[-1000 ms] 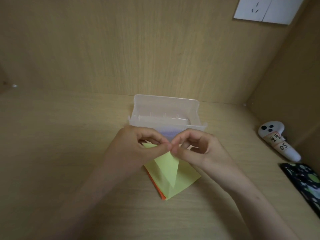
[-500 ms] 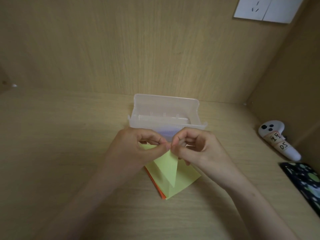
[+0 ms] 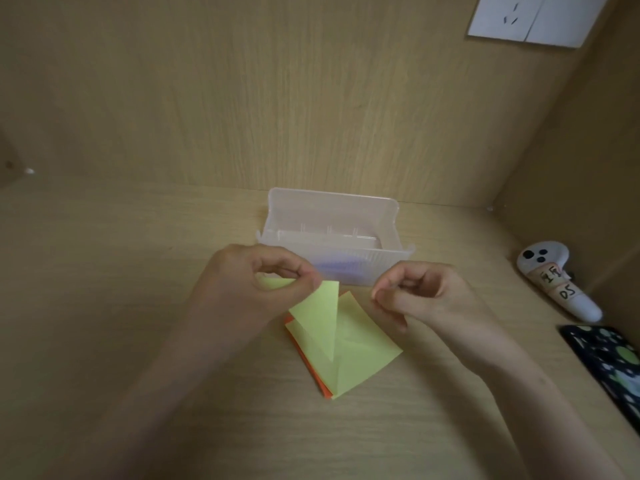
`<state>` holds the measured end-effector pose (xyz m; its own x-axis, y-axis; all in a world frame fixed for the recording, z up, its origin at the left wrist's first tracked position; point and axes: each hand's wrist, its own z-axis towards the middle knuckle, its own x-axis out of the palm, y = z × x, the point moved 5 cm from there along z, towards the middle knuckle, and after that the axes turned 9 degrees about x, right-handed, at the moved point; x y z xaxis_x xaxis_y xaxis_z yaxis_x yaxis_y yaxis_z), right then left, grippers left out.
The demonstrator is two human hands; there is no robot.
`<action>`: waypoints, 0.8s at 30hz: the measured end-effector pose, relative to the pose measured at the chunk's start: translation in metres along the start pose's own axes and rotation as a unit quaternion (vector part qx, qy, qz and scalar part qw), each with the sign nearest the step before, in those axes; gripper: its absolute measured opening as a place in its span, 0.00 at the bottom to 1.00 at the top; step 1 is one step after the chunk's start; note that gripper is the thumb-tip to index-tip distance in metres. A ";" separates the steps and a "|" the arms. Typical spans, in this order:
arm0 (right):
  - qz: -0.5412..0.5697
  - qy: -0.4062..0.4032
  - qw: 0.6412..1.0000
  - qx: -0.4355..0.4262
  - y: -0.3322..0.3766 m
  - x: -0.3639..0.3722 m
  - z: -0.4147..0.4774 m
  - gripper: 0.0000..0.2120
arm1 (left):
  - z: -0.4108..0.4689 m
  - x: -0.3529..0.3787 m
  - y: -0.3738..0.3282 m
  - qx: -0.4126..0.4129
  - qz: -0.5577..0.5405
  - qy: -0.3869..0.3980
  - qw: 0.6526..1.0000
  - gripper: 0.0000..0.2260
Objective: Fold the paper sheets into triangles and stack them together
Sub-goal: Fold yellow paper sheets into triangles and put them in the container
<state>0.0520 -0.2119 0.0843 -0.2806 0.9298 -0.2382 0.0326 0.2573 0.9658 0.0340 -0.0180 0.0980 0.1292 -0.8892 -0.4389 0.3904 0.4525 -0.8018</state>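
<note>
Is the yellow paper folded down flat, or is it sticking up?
Partly folded, not flat. The left hand pinches a corner of the yellow paper, and that flap stands up off the rest.

- A light wooden desk top (image 3: 104, 306) with fine grain running left to right fills the lower half of the view.
- A back panel (image 3: 277, 98) of the same pale wood rises straight from the desk's far edge, its grain running upward.
- A right side panel (image 3: 588, 150) meets the back panel in a corner and stands in darker shade.
- A narrow strip of a left side panel (image 3: 5, 157) shows at the edge, with a small pale fitting (image 3: 30, 171) near its corner.
- A white socket plate (image 3: 533, 15) sits high on the back panel, toward the right.
- The light is soft, warm and even, with dimmer corners.
</note>
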 end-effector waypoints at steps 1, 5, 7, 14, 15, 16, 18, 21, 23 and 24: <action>0.024 0.002 1.000 -0.007 -0.001 -0.001 0.000 0.04 | 0.001 -0.001 0.000 -0.001 -0.001 0.001 1.000 0.03; 0.046 0.032 0.998 -0.031 0.003 0.017 0.002 0.10 | -0.002 0.008 0.000 -0.014 -0.017 0.003 1.000 0.02; 0.035 0.033 0.998 -0.037 0.005 0.025 0.003 0.10 | -0.003 0.013 0.001 -0.018 -0.027 0.006 0.999 0.03; -0.001 0.003 0.999 -0.032 0.007 0.020 0.000 0.03 | -0.005 0.014 0.006 -0.039 -0.019 0.025 0.999 0.02; -0.009 0.001 0.999 -0.035 0.008 0.020 0.000 0.03 | -0.004 0.013 0.006 -0.041 -0.018 0.026 0.999 0.02; -0.016 -0.001 0.999 -0.037 0.009 0.020 0.000 0.03 | -0.004 0.012 0.006 -0.043 -0.021 0.028 0.998 0.02; -0.023 -0.006 0.999 -0.040 0.011 0.019 0.000 0.02 | -0.003 0.010 0.006 -0.051 -0.028 0.033 0.998 0.01; -0.030 -0.007 0.999 -0.035 0.011 0.016 -0.001 0.02 | -0.004 0.006 0.009 -0.077 -0.033 0.035 0.996 0.04; -0.035 -0.003 0.999 -0.026 0.011 0.017 -0.001 0.02 | -0.005 0.005 0.011 -0.093 -0.039 0.040 0.994 0.04; -0.036 -0.001 0.999 -0.022 0.010 0.017 -0.001 0.03 | -0.006 0.004 0.012 -0.098 -0.039 0.040 0.994 0.04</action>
<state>0.0468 -0.1937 0.0901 -0.2790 0.9095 -0.3083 -0.0294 0.3128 0.9494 0.0339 -0.0163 0.0846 0.0292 -0.9171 -0.3976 0.2109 0.3945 -0.8944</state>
